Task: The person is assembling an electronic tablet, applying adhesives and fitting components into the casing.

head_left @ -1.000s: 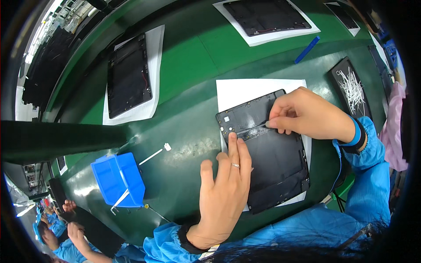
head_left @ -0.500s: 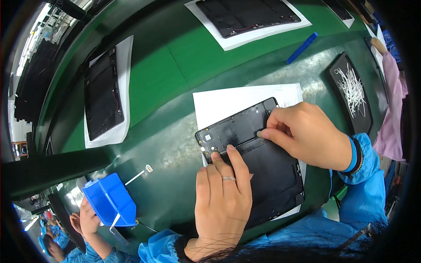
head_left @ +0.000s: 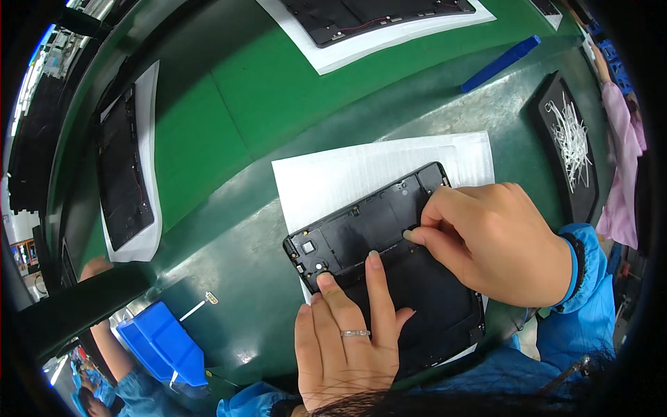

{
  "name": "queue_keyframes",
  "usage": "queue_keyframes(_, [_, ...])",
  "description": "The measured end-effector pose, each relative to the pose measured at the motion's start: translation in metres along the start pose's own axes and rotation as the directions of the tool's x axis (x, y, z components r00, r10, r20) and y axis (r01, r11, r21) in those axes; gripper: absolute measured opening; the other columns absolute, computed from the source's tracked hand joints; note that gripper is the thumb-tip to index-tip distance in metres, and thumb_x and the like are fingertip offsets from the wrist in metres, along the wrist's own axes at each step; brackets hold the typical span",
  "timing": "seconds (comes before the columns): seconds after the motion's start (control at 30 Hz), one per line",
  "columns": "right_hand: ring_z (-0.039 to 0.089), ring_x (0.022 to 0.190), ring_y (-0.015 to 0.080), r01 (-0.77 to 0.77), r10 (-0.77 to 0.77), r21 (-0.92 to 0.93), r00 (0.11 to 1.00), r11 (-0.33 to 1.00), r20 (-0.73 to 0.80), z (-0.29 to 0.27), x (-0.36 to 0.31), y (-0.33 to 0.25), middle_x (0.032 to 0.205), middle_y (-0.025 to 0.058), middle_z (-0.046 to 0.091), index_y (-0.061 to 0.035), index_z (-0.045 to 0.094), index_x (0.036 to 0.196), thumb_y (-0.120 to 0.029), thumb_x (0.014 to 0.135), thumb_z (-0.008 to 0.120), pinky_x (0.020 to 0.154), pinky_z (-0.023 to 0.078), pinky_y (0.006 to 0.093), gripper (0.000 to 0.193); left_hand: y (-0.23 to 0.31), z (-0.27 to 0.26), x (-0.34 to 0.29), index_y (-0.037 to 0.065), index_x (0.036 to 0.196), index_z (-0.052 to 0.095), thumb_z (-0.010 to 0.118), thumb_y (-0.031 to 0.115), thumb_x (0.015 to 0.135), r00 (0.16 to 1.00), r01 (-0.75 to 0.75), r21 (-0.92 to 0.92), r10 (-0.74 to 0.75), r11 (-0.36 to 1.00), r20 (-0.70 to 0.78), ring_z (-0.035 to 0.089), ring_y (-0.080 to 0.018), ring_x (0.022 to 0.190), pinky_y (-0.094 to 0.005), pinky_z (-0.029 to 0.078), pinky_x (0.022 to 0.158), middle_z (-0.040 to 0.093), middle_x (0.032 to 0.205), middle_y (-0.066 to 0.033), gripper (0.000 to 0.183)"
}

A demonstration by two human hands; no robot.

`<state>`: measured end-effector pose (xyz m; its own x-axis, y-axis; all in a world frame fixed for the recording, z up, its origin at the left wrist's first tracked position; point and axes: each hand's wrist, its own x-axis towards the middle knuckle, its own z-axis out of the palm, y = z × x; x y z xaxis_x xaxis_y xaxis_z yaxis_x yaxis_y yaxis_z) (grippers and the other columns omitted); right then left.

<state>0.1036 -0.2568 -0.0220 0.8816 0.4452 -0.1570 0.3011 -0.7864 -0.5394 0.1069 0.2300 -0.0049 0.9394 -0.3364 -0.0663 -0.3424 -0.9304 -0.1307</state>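
A black tablet back housing (head_left: 372,226) lies at a slant on a white foam sheet (head_left: 333,177) in front of me. My left hand (head_left: 344,351), a ring on one finger, rests on its lower left part with fingers stretched out, index and middle fingertips pressing the inner face. My right hand (head_left: 500,243) is closed in a pinch over the right part, thumb tip at a narrow line running along the housing. Whatever those fingers hold, if anything, is hidden or too thin to make out.
A blue bin (head_left: 163,347) stands at lower left beside a white strip with a small metallic end (head_left: 210,298). A black tray (head_left: 595,181) of white strips and a blue pen (head_left: 500,64) lie right. More housings rest on sheets left (head_left: 125,174) and far (head_left: 368,17). Co-workers are at both sides.
The whole view has shifted slightly. Both my hands stay on the housing in nearly the same pose. At left, a co-worker's hand has moved from the blue bin to beyond the dark bar.
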Motion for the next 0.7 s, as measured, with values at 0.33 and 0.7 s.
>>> queue_keyframes(0.33, [0.066, 0.057, 0.031, -0.015, 0.015, 0.0, 1.0, 1.0, -0.012, 0.002, 0.002, 0.004, 0.071, 0.0114, 0.067, -0.0028, 0.063, 0.085, -0.007, 0.086, 0.082, 0.051, 0.049, 0.039, 0.019, 0.0, 0.011, 0.013, 0.015, 0.148, 0.062, 0.067, 0.055, 0.095, 0.999, -0.028, 0.002, 0.028, 1.0, 0.028, 0.066, -0.0332, 0.104, -0.0467, 0.055, 0.1, 0.065, 0.122, -0.0231, 0.067])
queue_keyframes(0.7, [0.065, 0.055, 0.028, -0.004, 0.004, 0.008, 1.0, 1.0, -0.028, -0.001, -0.003, 0.0, 0.069, 0.011, 0.065, -0.0029, 0.063, 0.084, -0.007, 0.087, 0.082, 0.05, 0.048, 0.0366, 0.019, -0.088, -0.005, -0.065, 0.014, 0.146, 0.065, 0.07, 0.054, 0.091, 0.998, -0.032, 0.05, 0.03, 0.998, 0.047, 0.066, -0.0356, 0.103, -0.0477, 0.055, 0.098, 0.066, 0.121, -0.0213, 0.068])
